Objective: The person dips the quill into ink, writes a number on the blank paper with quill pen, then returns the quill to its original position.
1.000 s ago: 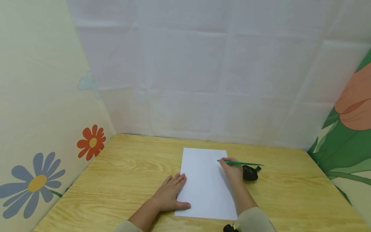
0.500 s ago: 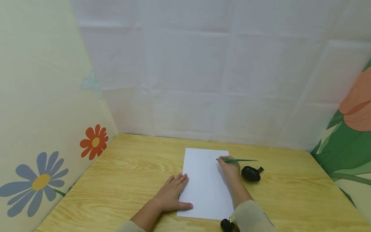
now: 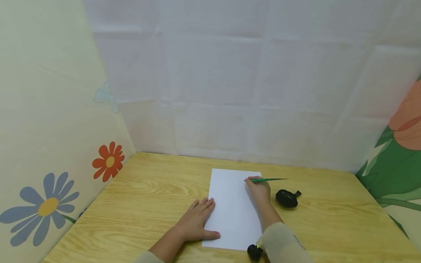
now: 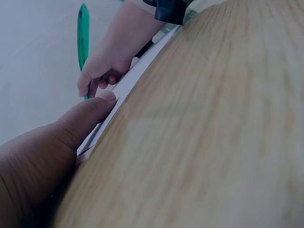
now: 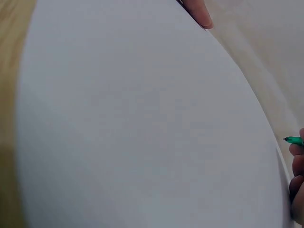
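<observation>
A white sheet of paper (image 3: 230, 212) lies on the wooden table. My left hand (image 3: 197, 221) rests flat over its left edge, fingers spread and thumb (image 4: 88, 116) extended along the near edge. My right hand (image 3: 260, 191) pinches a slim green pen (image 3: 268, 179), its dark tip pointing left over the upper right of the sheet. In the left wrist view the green pen (image 4: 83, 38) stands up from the right hand (image 4: 111, 61). Only the pen's tip end (image 5: 294, 140) and some curled fingers (image 5: 298, 166) show in the right wrist view. No marks are discernible on the paper.
A rounded black object (image 3: 287, 198) with a short stub lies on the table (image 3: 158, 190) right of my right hand. A small black device (image 3: 254, 252) sits by the right sleeve (image 3: 284, 243). A white cloth wall (image 3: 210, 91) stands behind; flower-printed panels flank the table.
My right hand and the pen have moved slightly left across the sheet, away from the black object. The pen's far end has swung up a little. My left hand stays on the paper.
</observation>
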`<move>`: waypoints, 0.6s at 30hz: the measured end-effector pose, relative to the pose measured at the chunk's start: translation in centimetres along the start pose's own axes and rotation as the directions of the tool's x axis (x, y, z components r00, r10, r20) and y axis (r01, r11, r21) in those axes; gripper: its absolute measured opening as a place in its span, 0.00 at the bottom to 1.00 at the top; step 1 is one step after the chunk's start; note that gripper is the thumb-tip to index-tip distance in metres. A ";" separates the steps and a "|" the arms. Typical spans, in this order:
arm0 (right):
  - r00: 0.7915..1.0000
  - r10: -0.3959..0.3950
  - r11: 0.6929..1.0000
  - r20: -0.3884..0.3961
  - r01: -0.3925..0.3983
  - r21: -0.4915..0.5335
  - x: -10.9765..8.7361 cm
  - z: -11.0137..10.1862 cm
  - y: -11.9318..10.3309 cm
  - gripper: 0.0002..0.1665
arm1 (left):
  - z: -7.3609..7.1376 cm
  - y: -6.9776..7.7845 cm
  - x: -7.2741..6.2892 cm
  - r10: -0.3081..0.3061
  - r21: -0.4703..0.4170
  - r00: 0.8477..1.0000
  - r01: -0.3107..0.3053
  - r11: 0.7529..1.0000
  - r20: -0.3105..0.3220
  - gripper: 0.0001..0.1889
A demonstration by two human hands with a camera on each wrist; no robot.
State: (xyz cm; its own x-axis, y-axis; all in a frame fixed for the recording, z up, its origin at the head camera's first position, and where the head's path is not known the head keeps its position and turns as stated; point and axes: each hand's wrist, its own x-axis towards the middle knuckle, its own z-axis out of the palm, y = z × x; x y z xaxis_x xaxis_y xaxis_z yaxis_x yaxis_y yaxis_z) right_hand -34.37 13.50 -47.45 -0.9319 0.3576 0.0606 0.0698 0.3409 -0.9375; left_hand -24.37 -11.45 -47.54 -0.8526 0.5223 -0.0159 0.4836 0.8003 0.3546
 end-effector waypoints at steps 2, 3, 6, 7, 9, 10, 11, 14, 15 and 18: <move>1.000 -0.001 1.000 -0.003 0.001 -0.003 0.1 0.0 0.1 0.13 | 0.0 0.1 0.0 0.000 0.002 1.000 0.000 1.000 -0.002 0.56; 1.000 0.000 1.000 -0.004 0.000 -0.003 0.1 0.1 0.1 0.13 | 0.0 0.1 0.0 0.000 0.004 1.000 0.000 1.000 -0.003 0.56; 1.000 0.002 1.000 -0.011 -0.002 0.000 0.2 0.2 0.2 0.13 | 0.0 0.1 0.0 -0.003 0.003 1.000 0.003 1.000 -0.003 0.56; 1.000 0.002 1.000 -0.013 -0.002 -0.003 0.2 0.2 0.2 0.13 | 0.0 0.1 0.0 -0.003 0.003 1.000 0.003 1.000 -0.003 0.56; 1.000 0.002 1.000 -0.016 -0.002 -0.010 0.2 0.2 0.1 0.13 | 0.0 0.1 0.0 -0.003 0.005 1.000 0.003 1.000 -0.006 0.56; 1.000 0.003 1.000 -0.017 -0.003 -0.013 0.2 0.3 0.1 0.13 | 0.0 0.1 0.0 -0.004 0.006 1.000 0.004 1.000 -0.007 0.56; 1.000 0.002 1.000 -0.018 -0.003 -0.016 0.2 0.3 0.1 0.13 | 0.0 0.1 0.0 -0.005 0.007 1.000 0.005 1.000 -0.007 0.56; 1.000 -0.006 1.000 -0.023 0.006 -0.024 0.2 0.3 0.1 0.13 | 0.0 0.1 0.0 -0.006 0.010 1.000 0.006 1.000 -0.006 0.56; 1.000 -0.003 1.000 -0.023 0.003 -0.021 0.2 0.3 0.2 0.12 | -0.1 0.1 0.0 -0.007 0.009 1.000 0.007 1.000 -0.005 0.56; 1.000 -0.004 1.000 -0.020 0.004 -0.017 0.1 0.4 0.2 0.13 | -0.1 0.2 0.0 -0.005 0.007 1.000 0.005 1.000 -0.004 0.56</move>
State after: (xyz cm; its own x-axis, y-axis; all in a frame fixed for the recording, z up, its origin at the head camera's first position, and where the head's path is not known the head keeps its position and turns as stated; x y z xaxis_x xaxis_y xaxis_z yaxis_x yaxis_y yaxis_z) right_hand -34.59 13.29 -47.77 -0.9247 0.3739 0.0713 0.0724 0.3568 -0.9314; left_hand -24.29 -11.37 -47.33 -0.8557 0.5172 -0.0144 0.4806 0.8048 0.3483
